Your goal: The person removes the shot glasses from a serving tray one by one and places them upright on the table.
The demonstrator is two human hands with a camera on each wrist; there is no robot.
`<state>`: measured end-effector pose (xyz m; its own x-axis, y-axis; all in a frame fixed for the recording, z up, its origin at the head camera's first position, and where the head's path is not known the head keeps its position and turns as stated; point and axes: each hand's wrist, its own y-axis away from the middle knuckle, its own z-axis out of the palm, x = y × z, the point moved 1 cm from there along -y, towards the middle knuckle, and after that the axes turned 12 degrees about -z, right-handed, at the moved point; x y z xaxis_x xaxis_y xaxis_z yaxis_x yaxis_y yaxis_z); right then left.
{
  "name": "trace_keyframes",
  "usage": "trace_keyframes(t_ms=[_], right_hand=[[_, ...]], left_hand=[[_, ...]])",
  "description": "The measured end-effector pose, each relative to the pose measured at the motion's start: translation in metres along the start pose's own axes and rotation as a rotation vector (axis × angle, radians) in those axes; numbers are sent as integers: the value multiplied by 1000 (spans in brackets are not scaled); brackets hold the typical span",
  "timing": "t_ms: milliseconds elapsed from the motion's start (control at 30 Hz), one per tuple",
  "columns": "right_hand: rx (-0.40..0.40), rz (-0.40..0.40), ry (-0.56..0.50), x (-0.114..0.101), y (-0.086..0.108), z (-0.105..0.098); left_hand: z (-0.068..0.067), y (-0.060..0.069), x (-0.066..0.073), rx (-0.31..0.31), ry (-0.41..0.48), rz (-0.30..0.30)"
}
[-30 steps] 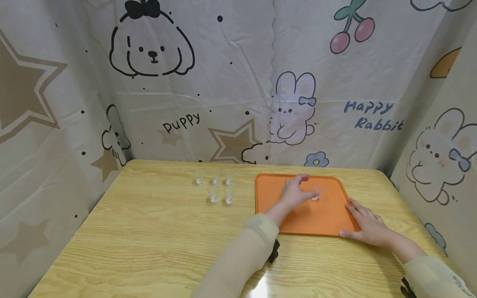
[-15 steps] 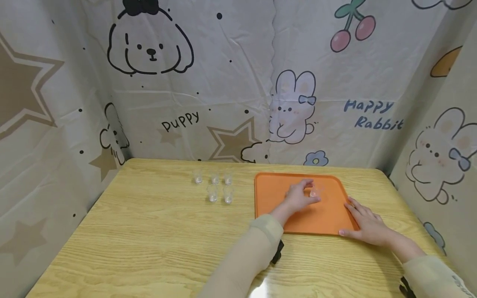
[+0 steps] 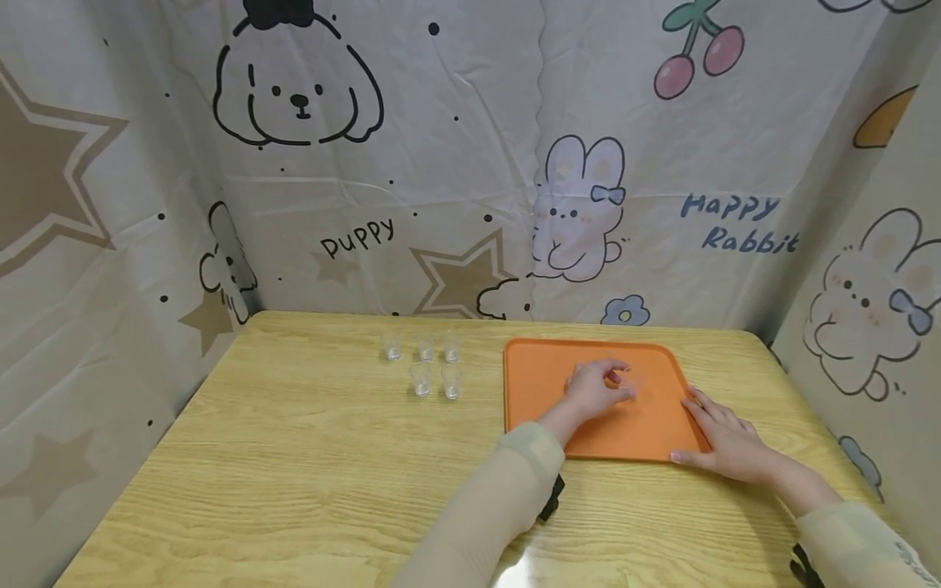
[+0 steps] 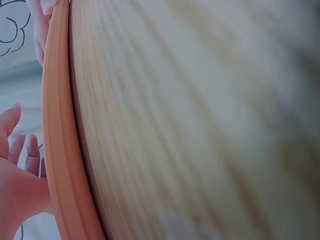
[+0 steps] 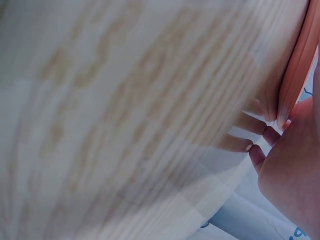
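Observation:
An orange tray (image 3: 625, 437) lies on the right part of the wooden table. Over it reaches my left hand (image 3: 590, 390), with curled fingers and thumb on either side of a small clear cup (image 3: 632, 380). The cup is partly covered by the hand and hard to make out against the orange. My right hand (image 3: 728, 441) rests against the tray's near right corner, fingers spread along the right edge and thumb at the front edge. In the right wrist view, some fingertips (image 5: 257, 156) of that hand touch the table beside the tray rim (image 5: 295, 75).
Left of the tray stand several small clear cups (image 3: 421, 381) in two rows on the table (image 3: 309, 474). A printed curtain (image 3: 441, 163) with cartoon animals hangs close behind and along both sides of the table.
My left hand has shifted slightly right and lower over the tray, and its fingers have come closer around the clear cup. My right hand stays at the tray's corner.

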<state>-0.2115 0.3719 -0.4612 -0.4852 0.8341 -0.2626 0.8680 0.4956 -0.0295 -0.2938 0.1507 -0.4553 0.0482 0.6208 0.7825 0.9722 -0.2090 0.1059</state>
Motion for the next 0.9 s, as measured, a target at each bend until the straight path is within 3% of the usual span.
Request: trace_keyframes(t_ms=[267,467,700,900], right_hand=[[2,-5,-8,0,1,-1],[5,-7,-9,0,0,-1],[5,-4,-10,0,-1,0],[11,-22,-10,0,0,-2]], left_hand=[[3,5,1,-14,38,-22],[-2,8,-2,-41,62,-10],[-21,11,-3,-59,136,30],[-51,17,3,-57,190,49]])
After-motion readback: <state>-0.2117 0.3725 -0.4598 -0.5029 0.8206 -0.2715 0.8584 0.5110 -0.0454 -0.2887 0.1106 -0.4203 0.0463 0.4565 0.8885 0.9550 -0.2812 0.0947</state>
